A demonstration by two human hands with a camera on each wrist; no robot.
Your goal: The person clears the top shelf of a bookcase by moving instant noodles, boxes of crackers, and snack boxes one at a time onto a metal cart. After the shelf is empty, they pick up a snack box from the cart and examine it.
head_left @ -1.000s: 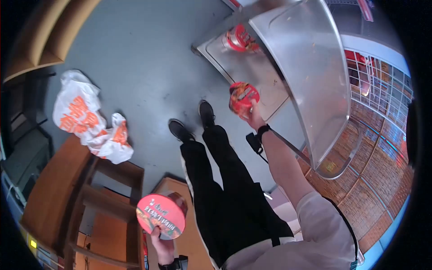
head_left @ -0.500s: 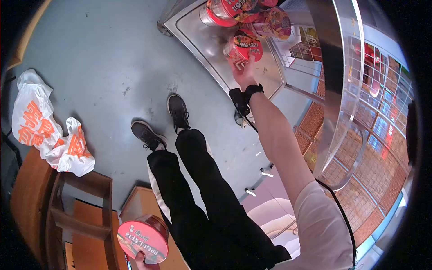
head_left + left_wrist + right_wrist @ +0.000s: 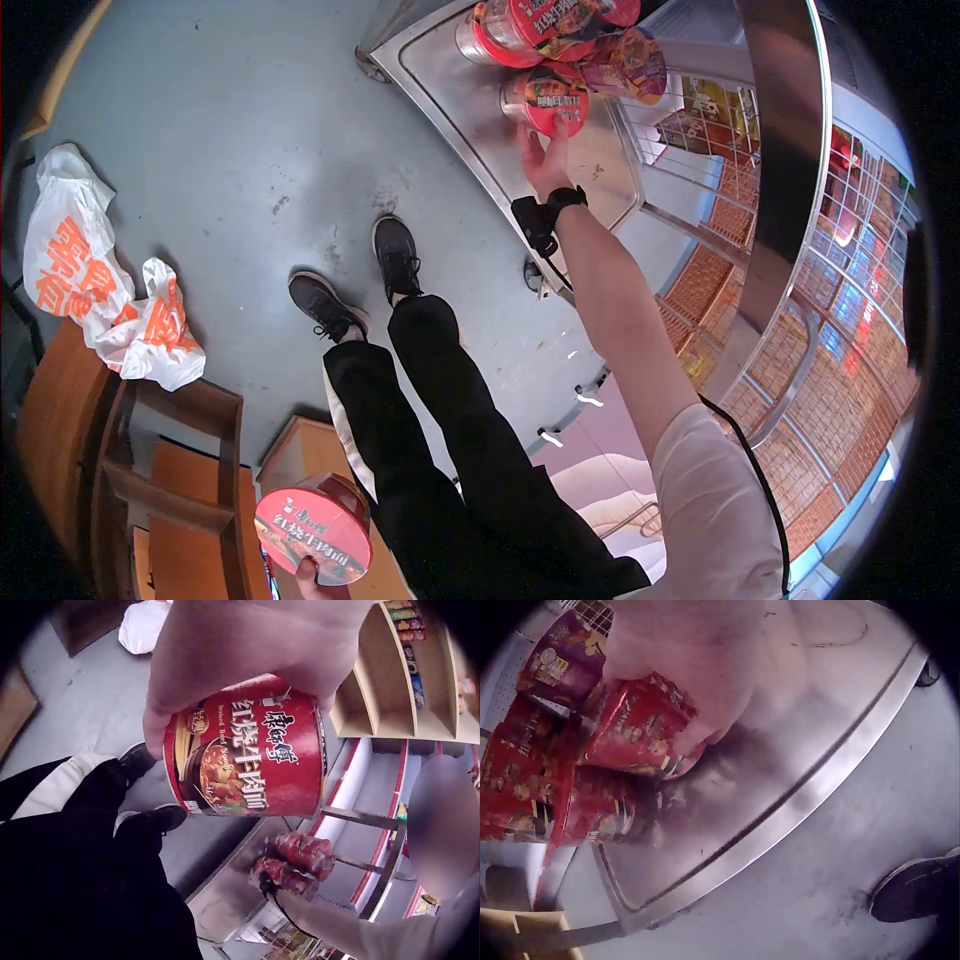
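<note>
My right hand (image 3: 545,158) grips a red noodle cup (image 3: 545,98) at the metal cart's lower shelf (image 3: 470,110). Close beside that cup are stacked red cups (image 3: 535,25) and a purple cup (image 3: 630,65). In the right wrist view my right hand (image 3: 694,660) covers one end of the red cup (image 3: 641,727). At the lower left of the head view, my left hand (image 3: 315,580) holds another red cup (image 3: 313,530) by its lid edge. The left wrist view shows my left hand (image 3: 247,652) wrapped over this cup (image 3: 247,750), labelled as beef noodles.
A white bag with orange print (image 3: 75,260) lies on the grey floor (image 3: 250,150). Brown wooden shelving (image 3: 175,495) stands at lower left. The cart's upper metal panel (image 3: 790,130) overhangs the right side, near wire racks (image 3: 860,230). Pale shelves (image 3: 390,667) hold packets.
My right hand has carried its cup up and over the cart's lower shelf, beside the other cups. The view has shifted right, while my left hand still holds its cup.
</note>
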